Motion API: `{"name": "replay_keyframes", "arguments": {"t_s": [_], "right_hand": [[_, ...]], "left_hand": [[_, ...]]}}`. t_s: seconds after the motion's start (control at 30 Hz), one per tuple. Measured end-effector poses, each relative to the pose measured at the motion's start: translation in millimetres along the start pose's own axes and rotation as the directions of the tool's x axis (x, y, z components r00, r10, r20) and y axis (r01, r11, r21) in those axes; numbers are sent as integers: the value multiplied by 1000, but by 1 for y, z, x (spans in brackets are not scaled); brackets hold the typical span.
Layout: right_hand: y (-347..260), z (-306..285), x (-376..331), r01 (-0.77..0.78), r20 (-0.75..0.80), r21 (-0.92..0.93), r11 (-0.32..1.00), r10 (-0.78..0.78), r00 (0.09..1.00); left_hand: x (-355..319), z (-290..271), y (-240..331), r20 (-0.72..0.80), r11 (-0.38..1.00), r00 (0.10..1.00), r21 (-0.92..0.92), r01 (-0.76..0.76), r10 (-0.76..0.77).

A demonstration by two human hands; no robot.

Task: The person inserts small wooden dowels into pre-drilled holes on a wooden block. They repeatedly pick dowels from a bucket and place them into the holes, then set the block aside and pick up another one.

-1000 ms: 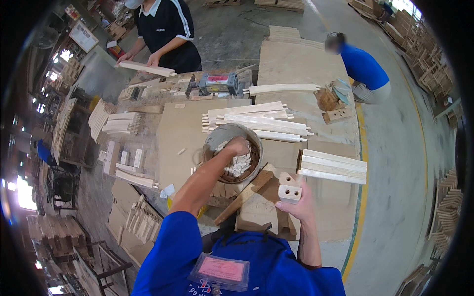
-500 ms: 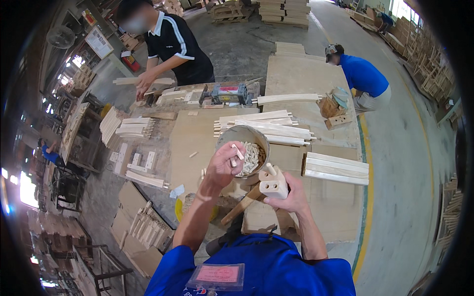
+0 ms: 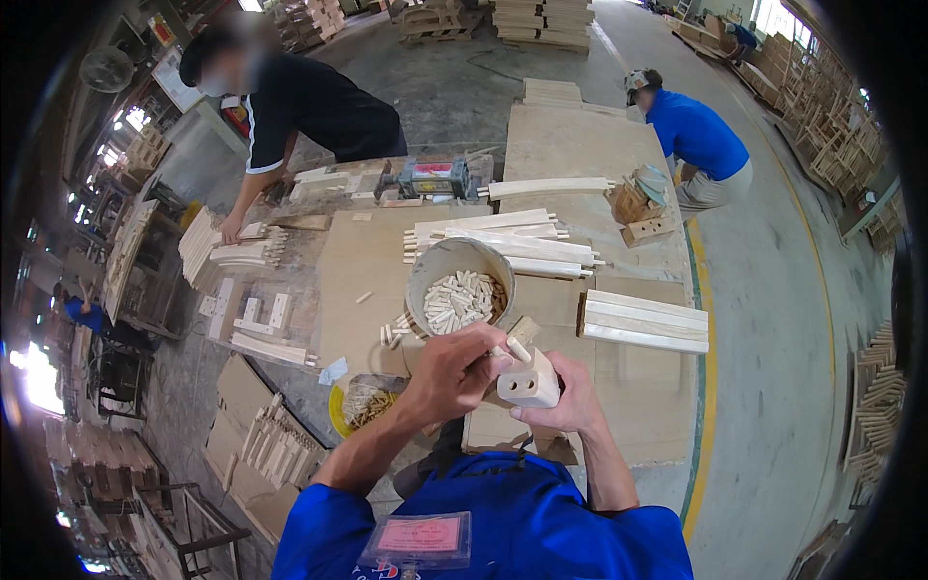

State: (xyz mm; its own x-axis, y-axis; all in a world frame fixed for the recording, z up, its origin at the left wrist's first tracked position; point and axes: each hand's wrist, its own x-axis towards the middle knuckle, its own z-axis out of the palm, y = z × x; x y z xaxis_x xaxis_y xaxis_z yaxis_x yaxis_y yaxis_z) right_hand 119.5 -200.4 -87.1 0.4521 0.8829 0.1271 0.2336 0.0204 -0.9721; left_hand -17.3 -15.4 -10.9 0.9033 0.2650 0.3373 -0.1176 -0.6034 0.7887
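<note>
My right hand (image 3: 570, 396) is wrapped round a pale wooden block (image 3: 530, 387) whose near face shows two round holes. A short wooden dowel (image 3: 519, 349) stands out of the block's far side. Right beside it, my left hand (image 3: 456, 372) is closed in a pinch at the block's upper left edge. A small dowel (image 3: 497, 352) shows at its fingertips; whether its end sits in a hole I cannot tell. Just beyond my hands is a round grey bucket (image 3: 420, 280) holding many loose dowels (image 3: 462, 298).
Several loose dowels (image 3: 394, 332) lie left of the bucket on the cardboard-covered table (image 3: 358, 256). Tenoned wooden slats (image 3: 512, 242) are stacked behind it, and planks (image 3: 643, 322) lie to the right. A yellow-rimmed container (image 3: 338, 411) is at lower left. Two people (image 3: 324, 101) (image 3: 698, 135) work across the table.
My left hand has come from over the bucket to the block, bringing a dowel. The block stays in my right hand. The person at far left has leaned down to the stacked slats.
</note>
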Motion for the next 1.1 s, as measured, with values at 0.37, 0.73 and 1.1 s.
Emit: {"name": "replay_keyframes", "arguments": {"t_s": [0.37, 0.73, 1.1], "right_hand": [[3, 13, 16, -191, -33, 47, 980, 193, 981], [7, -6, 17, -157, -99, 148, 976, 173, 980], [11, 22, 30, -335, 290, 174, 926, 278, 916]], "left_hand": [[12, -3, -38, 15, 987, 998, -150, 57, -55], [-152, 43, -115, 170, -188, 417, -982, -2, -893], [-120, -34, -21, -368, 910, 874, 140, 390, -318]]}}
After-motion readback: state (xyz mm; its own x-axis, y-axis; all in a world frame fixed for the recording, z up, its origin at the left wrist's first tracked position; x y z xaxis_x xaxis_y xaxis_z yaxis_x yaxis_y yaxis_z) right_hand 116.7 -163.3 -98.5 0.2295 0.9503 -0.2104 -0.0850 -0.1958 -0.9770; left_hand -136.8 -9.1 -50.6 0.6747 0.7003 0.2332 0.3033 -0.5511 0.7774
